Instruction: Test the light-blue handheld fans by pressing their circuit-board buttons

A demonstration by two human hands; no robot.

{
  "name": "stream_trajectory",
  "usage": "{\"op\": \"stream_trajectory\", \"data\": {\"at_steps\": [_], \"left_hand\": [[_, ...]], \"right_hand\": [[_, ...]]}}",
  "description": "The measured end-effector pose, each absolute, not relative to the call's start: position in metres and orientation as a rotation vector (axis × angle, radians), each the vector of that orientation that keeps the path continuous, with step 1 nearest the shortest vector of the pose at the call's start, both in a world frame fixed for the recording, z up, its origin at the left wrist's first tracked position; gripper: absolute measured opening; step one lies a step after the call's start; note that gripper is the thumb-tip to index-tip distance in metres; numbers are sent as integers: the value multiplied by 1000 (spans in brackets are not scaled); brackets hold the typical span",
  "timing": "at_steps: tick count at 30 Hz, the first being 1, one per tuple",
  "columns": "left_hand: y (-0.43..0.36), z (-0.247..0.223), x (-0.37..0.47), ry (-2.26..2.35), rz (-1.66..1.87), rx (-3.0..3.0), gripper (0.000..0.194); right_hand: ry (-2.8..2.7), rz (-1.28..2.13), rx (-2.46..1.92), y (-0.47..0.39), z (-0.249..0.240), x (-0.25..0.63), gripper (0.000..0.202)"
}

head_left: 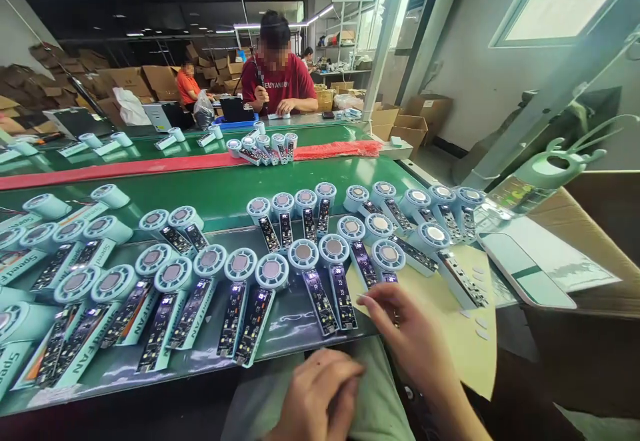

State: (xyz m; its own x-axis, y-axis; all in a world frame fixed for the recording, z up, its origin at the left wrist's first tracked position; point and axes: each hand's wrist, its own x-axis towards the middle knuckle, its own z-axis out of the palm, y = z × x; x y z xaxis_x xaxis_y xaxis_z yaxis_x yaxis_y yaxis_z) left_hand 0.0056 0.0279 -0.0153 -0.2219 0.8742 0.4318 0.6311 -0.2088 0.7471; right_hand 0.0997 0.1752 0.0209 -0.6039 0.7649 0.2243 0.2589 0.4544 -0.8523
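Observation:
My right hand [415, 331] is at the table's front edge with thumb and forefinger pinched together. Something small and pale may be between the fingertips, but I cannot make it out. Just beyond it, a light-blue handheld fan [388, 254] lies partly hidden by the fingers. Left of the fingertips are two more fans with bare circuit boards, one of them a fan [334, 249] with a lit display. My left hand [320, 391] is over my lap, fingers curled together, with nothing visible in it. Under my right hand, a yellow sheet [467, 347] bears several small pale pieces [481, 327].
Rows of fans [173, 274] cover the table to the left. Behind runs a green conveyor [210, 194] with a red strip [125, 169]. A phone [530, 271], a bottle [530, 174] and a cardboard box [600, 241] are at right. A co-worker [280, 87] sits opposite.

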Motion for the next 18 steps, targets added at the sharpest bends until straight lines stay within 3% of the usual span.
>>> {"op": "stream_trajectory", "data": {"at_steps": [5,11,18], "left_hand": [[19,1,-24,2266,1186,1951,39],[25,-2,-28,2380,987,1924,42],[35,2,-33,2485,735,1899,32]], "right_hand": [[-2292,817,-825,175,23,45,9],[-2401,686,-976,167,19,32,8],[-2531,427,-989,170,20,26,2]]}}
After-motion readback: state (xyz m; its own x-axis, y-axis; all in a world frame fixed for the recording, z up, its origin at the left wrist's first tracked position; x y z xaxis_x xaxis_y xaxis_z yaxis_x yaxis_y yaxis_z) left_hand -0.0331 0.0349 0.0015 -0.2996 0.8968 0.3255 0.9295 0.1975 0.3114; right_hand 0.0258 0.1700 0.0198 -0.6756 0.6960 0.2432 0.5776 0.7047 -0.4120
